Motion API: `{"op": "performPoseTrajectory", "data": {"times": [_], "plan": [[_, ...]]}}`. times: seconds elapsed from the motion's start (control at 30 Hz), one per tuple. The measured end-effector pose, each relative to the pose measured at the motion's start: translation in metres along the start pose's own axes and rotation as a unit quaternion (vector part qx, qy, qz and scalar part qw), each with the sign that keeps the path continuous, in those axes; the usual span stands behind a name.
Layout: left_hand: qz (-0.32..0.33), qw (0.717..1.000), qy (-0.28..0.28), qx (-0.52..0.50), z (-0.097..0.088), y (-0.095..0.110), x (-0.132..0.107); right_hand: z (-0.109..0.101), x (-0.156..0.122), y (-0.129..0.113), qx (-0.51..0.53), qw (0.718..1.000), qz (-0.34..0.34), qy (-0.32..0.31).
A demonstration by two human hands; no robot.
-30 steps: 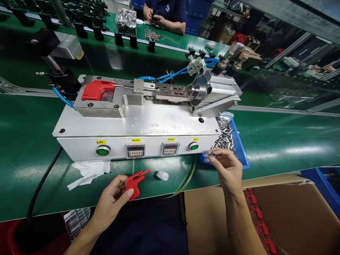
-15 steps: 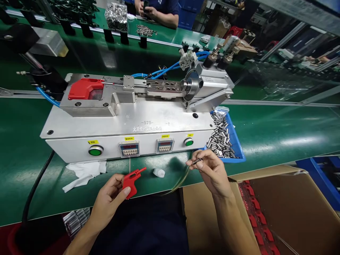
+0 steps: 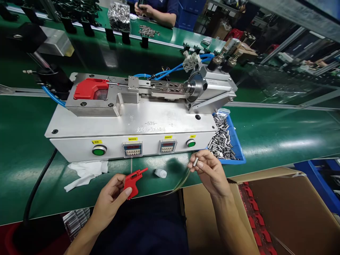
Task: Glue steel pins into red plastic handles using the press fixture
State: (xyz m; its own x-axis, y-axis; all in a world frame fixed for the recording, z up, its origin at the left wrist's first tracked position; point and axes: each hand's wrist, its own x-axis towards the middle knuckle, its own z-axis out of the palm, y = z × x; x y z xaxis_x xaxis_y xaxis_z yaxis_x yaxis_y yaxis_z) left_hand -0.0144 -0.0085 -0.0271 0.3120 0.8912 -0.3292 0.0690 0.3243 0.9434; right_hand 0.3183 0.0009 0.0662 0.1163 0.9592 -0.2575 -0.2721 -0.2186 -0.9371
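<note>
My left hand point(image 3: 115, 198) is closed around a red gun-shaped plastic part point(image 3: 132, 184), its thin nozzle pointing up and right. Between the thumb and fingers of my right hand point(image 3: 211, 173) is a small shiny metal sleeve point(image 3: 195, 162), held tilted above the table edge. The two hands are apart, in front of a bench press machine point(image 3: 132, 120). A similar red plastic part point(image 3: 90, 88) lies in the machine's fixture, with a thin rod reaching its tip. Just beyond my right hand, a blue tray point(image 3: 240, 150) holds many metal sleeves point(image 3: 222, 140).
On the green table point(image 3: 278, 131) lie a white cloth point(image 3: 86, 173) and a small white bottle point(image 3: 160, 173). An open cardboard box point(image 3: 294, 209) with red parts stands at the lower right. Across the bench, a person's arm point(image 3: 166, 17) is near a pile of small metal pieces point(image 3: 147, 31).
The metal sleeve has turned in my right fingers, from nearly level to more upright. My left hand keeps its hold on the red part. The whole view has shifted slightly.
</note>
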Motion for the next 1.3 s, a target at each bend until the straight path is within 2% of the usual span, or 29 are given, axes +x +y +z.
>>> {"op": "performPoseTrajectory", "data": {"times": [0.1, 0.3, 0.5, 0.7, 0.87, 1.0, 1.17, 1.3], "plan": [[-0.003, 1.000, -0.002, -0.005, 0.002, 0.004, -0.002, 0.002, 0.000, -0.001, 0.017, 1.000, 0.010, -0.004], [-0.010, 0.997, 0.059, -0.047, 0.015, 0.011, -0.008, 0.007, 0.002, -0.004, 0.015, 1.000, 0.014, 0.003], [0.006, 0.999, 0.022, -0.046, 0.010, -0.001, -0.006, 0.016, 0.005, -0.008, 0.001, 1.000, -0.015, -0.001], [0.018, 0.998, -0.008, -0.058, 0.013, -0.005, 0.001, 0.025, 0.009, -0.017, -0.058, 0.990, -0.111, -0.061], [0.027, 0.995, -0.040, -0.091, 0.018, -0.003, 0.009, 0.032, 0.021, -0.040, -0.183, 0.954, -0.202, -0.125], [0.030, 0.992, -0.053, -0.108, 0.018, 0.001, 0.013, 0.042, 0.037, -0.058, -0.245, 0.928, -0.259, -0.111], [0.039, 0.991, -0.062, -0.112, 0.018, 0.001, 0.014, 0.063, 0.050, -0.067, -0.301, 0.896, -0.312, -0.095], [0.050, 0.990, -0.068, -0.109, 0.019, -0.002, 0.016, 0.084, 0.067, -0.076, -0.381, 0.843, -0.368, -0.094]]}}
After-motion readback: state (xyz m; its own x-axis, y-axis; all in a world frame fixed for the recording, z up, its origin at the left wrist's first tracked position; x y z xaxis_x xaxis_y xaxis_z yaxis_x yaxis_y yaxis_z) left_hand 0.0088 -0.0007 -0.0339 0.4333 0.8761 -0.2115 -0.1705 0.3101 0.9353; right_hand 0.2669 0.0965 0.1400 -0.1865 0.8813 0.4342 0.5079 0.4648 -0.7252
